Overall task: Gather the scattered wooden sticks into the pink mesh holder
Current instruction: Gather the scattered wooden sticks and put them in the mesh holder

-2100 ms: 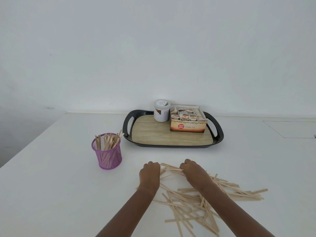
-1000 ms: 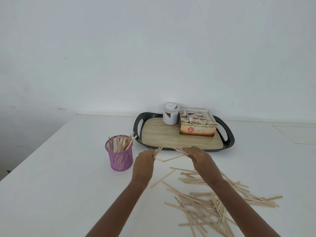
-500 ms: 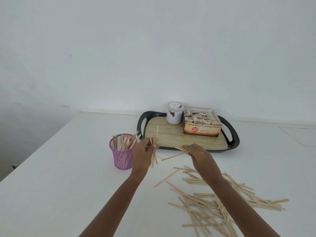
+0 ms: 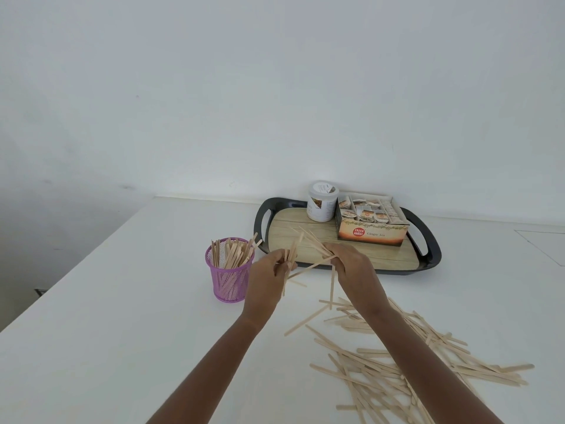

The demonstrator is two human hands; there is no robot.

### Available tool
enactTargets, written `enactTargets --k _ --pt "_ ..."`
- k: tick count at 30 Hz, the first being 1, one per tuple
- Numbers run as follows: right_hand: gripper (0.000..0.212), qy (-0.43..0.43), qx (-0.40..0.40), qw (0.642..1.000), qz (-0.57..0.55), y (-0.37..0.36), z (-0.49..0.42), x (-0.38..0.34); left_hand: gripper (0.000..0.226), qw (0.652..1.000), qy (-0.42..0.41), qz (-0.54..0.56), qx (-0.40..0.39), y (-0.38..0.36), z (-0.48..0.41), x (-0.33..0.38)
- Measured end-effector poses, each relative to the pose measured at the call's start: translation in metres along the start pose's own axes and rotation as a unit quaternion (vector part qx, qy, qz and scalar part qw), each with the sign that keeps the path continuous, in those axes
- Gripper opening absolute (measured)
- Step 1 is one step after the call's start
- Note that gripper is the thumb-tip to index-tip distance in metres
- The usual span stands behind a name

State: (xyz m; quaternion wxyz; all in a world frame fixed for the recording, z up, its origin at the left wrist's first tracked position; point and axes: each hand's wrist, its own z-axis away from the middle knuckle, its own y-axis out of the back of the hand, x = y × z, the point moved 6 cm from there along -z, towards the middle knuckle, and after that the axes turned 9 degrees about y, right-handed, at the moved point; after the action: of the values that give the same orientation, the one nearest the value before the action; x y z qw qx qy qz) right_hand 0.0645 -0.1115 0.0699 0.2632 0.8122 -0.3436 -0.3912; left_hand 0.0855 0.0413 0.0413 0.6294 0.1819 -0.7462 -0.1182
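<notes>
Head view: both hands are raised over the white table (image 4: 122,316), just in front of the tray (image 4: 429,252). The left hand (image 4: 269,278) pinches a small bunch of sticks (image 4: 292,250) that stand nearly upright, fingers curled round their lower part. The right hand (image 4: 351,267) grips a few more; they fan up and left over the tray, one slants across to the left hand, and one hangs down toward the table. How many each hand holds is hard to count, since the sticks cross.

The holder (image 4: 230,280) stands upright on the table just left of the left hand, already packed with sticks leaning against its rim. The pile (image 4: 397,359) lies scattered flat on the table under and right of the right forearm, with a loose stick (image 4: 305,322) lying between the two forearms.

On the tray's wood-look floor, at the back, a white jar (image 4: 322,203) stands beside an open tea box (image 4: 371,232), the two touching or nearly so.
</notes>
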Motion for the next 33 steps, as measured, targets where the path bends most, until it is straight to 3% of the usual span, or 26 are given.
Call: enactTargets --k 7,12,25,33 --pt "0.04 0.037 -0.096 0.994 0.04 -0.012 -0.009 0.0 0.016 0.998 0.002 -0.056 -0.043 -0.007 0.001 -0.01" --pt "0.052 0.056 -0.144 0.983 0.098 -0.013 -0.009 0.006 0.017 0.998 0.002 -0.057 -0.029 0.002 0.0 -0.011" --pt "0.023 0.017 0.049 0.991 -0.124 -0.002 -0.041 -0.03 0.02 0.977 0.001 0.164 0.134 0.087 -0.025 0.022" --pt "0.026 0.023 0.106 0.967 -0.231 -0.016 -0.083 -0.075 0.016 0.98 -0.009 0.105 0.169 0.111 -0.04 0.016"
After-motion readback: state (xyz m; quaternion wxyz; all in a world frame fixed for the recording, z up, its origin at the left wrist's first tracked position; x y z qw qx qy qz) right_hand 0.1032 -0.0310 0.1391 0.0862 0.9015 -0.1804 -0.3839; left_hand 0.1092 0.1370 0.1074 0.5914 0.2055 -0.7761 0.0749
